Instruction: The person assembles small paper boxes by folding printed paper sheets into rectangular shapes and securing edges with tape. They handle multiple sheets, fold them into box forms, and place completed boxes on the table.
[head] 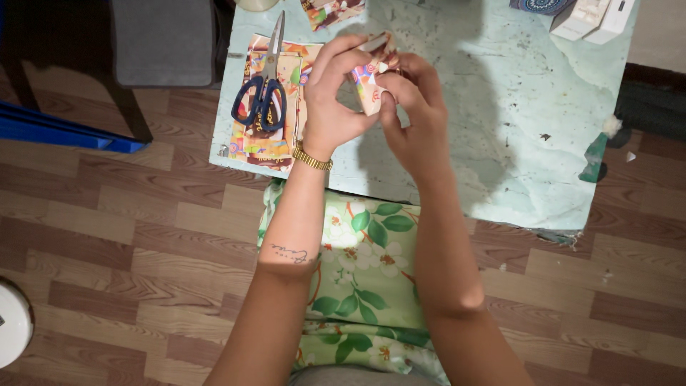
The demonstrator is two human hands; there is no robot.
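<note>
Both the left hand [330, 96] and right hand [414, 118] pinch a folded colourful paper [369, 84]; fingers partly hide it.

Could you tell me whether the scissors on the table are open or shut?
Shut. The scissors lie flat on a stack of colourful paper, blades together in one point and blue handle loops side by side. Neither hand touches them.

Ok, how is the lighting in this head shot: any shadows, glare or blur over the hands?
Head view: light falls from above, casting a dark shadow across the pale green table just right of the hands; no glare. The left hand and right hand look slightly soft, and so does the folded printed paper they pinch. The blue-handled scissors look sharper.
</note>
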